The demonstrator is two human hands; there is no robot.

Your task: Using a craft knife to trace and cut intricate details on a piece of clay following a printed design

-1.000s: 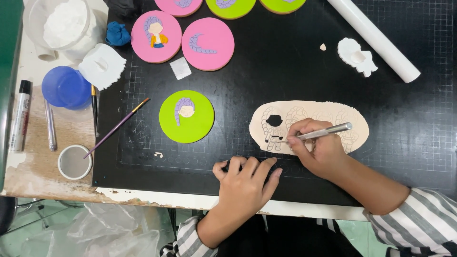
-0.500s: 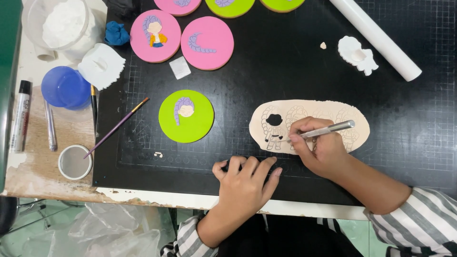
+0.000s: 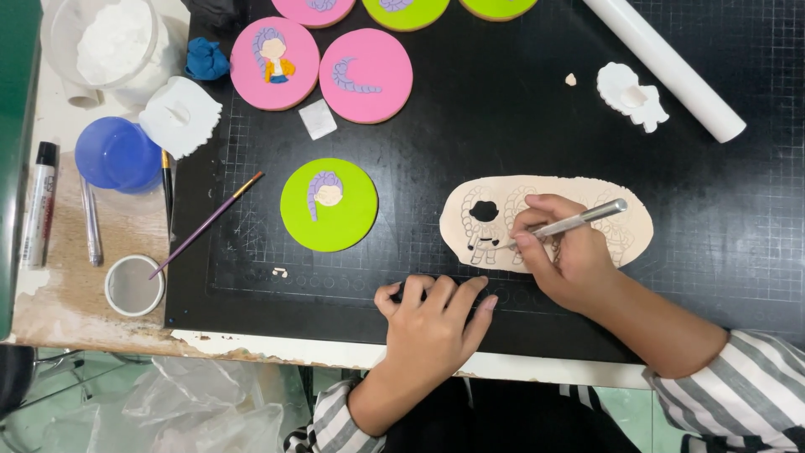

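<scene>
My right hand [image 3: 563, 252] grips a silver craft knife [image 3: 579, 220] with its tip on a flat beige clay sheet [image 3: 637, 226], which bears impressed figure outlines and one cut-out hole. My left hand [image 3: 436, 315] rests flat on the black cutting mat [image 3: 470, 109], just below the sheet's left end, holding nothing. A green round disc [image 3: 329, 205] with a purple-haired clay face lies to the left of the sheet.
Two pink discs [image 3: 274, 63] [image 3: 366, 75] and more discs line the mat's far edge. A white roller [image 3: 662, 67] and white mould [image 3: 631, 94] lie at the right. A paintbrush [image 3: 205, 225], blue cup [image 3: 117, 155], small white cup [image 3: 132, 285], marker [image 3: 38, 204] and powder tub [image 3: 113, 42] stand left.
The knife tip in my right hand has shifted slightly along the outline on the clay sheet. My left hand has stayed put.
</scene>
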